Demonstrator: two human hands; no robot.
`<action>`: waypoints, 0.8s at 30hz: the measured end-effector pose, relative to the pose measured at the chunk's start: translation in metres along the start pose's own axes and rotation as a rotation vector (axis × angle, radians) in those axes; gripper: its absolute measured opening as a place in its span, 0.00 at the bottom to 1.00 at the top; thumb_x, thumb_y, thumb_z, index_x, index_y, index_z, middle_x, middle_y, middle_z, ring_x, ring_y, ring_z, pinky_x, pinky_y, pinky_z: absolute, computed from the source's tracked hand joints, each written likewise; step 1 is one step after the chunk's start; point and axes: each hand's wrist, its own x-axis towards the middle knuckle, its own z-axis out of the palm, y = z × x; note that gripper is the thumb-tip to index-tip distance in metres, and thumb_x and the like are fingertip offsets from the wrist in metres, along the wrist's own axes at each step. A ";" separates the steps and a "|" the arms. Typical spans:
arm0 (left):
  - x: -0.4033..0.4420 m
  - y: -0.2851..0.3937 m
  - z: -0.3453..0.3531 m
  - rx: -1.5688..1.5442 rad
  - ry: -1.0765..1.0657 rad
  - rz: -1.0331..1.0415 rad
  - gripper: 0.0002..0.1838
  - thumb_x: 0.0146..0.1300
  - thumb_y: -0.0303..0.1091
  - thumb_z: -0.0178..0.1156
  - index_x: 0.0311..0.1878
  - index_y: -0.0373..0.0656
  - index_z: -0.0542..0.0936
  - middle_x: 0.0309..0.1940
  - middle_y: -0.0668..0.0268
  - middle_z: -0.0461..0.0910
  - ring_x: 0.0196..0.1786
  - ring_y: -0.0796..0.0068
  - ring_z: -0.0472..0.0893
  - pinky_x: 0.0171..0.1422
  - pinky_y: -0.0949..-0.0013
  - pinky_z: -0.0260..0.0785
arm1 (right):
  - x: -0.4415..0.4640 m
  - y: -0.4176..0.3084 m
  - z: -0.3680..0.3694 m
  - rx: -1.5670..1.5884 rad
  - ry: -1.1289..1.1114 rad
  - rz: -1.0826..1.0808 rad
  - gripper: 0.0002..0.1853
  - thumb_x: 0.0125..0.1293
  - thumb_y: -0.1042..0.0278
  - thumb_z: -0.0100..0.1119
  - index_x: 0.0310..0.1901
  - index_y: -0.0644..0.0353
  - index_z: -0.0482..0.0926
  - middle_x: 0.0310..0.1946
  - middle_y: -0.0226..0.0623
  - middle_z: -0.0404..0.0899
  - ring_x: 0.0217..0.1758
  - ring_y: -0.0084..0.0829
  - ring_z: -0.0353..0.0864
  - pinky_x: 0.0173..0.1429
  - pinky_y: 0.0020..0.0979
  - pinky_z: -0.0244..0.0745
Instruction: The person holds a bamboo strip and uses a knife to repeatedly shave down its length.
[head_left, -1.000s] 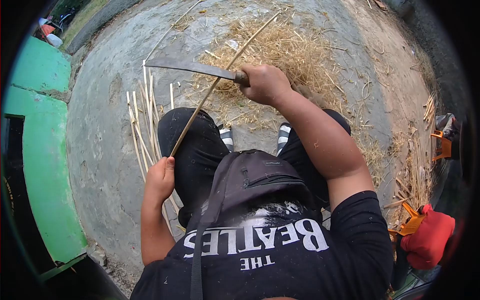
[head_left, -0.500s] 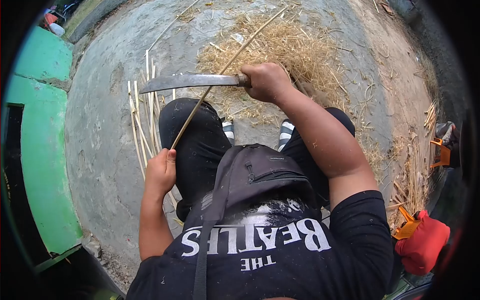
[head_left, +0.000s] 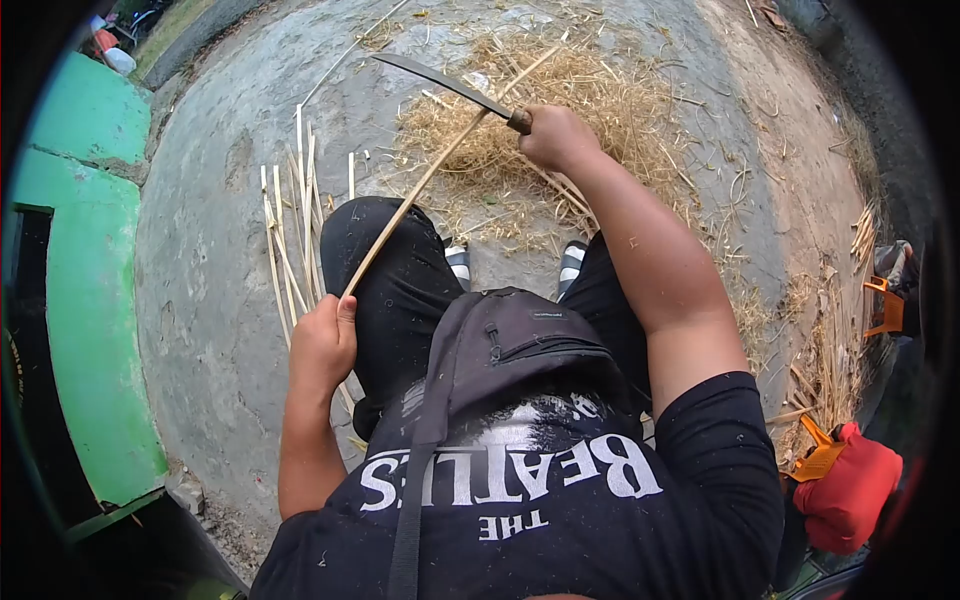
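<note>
My left hand (head_left: 325, 340) is closed round the lower end of a long thin strip (head_left: 415, 195), beside my left knee. The strip slants up and away to the right, over the pile of shavings (head_left: 600, 90). Closed round the short handle of a curved knife (head_left: 440, 78), my right hand (head_left: 560, 138) is near the strip's far part. The blade points up and left and crosses the strip close to the handle. Several pale strips (head_left: 310, 200) lie on the ground left of my knee.
A grey bag (head_left: 530, 345) rests on my lap. At the lower right is a person in red (head_left: 850, 490) on an orange chair (head_left: 818, 455). More strips (head_left: 830, 350) lie at the right. A green wall (head_left: 95, 330) stands at the left.
My right hand has moved up and right along the strip with the knife, and the blade now tilts more steeply up to the left. My left hand keeps its hold, nearly in place.
</note>
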 end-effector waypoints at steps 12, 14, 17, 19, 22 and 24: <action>0.008 -0.010 0.000 -0.127 -0.080 -0.028 0.31 0.84 0.53 0.49 0.32 0.34 0.72 0.23 0.42 0.74 0.28 0.35 0.74 0.33 0.48 0.66 | -0.016 -0.015 0.000 0.081 -0.021 -0.108 0.11 0.63 0.61 0.65 0.46 0.50 0.86 0.43 0.47 0.89 0.50 0.51 0.89 0.55 0.50 0.83; 0.006 -0.013 0.000 -0.117 -0.077 -0.038 0.31 0.84 0.53 0.49 0.31 0.34 0.72 0.23 0.43 0.74 0.28 0.35 0.74 0.33 0.48 0.66 | -0.015 -0.017 0.002 0.069 0.009 -0.127 0.12 0.62 0.61 0.65 0.46 0.50 0.86 0.43 0.47 0.89 0.50 0.51 0.89 0.55 0.50 0.83; 0.005 -0.018 0.001 -0.123 -0.095 -0.041 0.30 0.84 0.53 0.49 0.32 0.34 0.73 0.24 0.42 0.74 0.29 0.34 0.75 0.33 0.47 0.65 | -0.022 -0.028 0.005 -0.001 -0.026 -0.202 0.11 0.62 0.61 0.65 0.45 0.51 0.86 0.43 0.46 0.89 0.50 0.51 0.89 0.56 0.49 0.83; 0.009 -0.014 0.002 -0.098 -0.061 -0.014 0.30 0.84 0.53 0.49 0.31 0.34 0.73 0.24 0.42 0.75 0.29 0.33 0.76 0.33 0.46 0.65 | -0.025 -0.030 0.002 -0.097 -0.055 -0.253 0.11 0.62 0.60 0.65 0.44 0.51 0.86 0.43 0.45 0.89 0.50 0.51 0.89 0.56 0.49 0.83; -0.001 -0.010 0.003 -0.060 -0.037 -0.009 0.30 0.84 0.52 0.49 0.31 0.35 0.73 0.24 0.42 0.75 0.31 0.32 0.76 0.33 0.45 0.65 | -0.011 -0.009 0.013 0.039 -0.064 -0.045 0.12 0.62 0.61 0.64 0.46 0.51 0.88 0.45 0.46 0.90 0.52 0.51 0.89 0.57 0.49 0.83; 0.004 -0.016 0.005 -0.050 -0.024 0.000 0.30 0.84 0.52 0.49 0.31 0.35 0.72 0.24 0.42 0.75 0.31 0.31 0.76 0.34 0.43 0.65 | -0.003 -0.006 0.005 0.043 -0.031 -0.055 0.14 0.62 0.62 0.64 0.49 0.50 0.89 0.48 0.48 0.90 0.54 0.51 0.88 0.59 0.49 0.83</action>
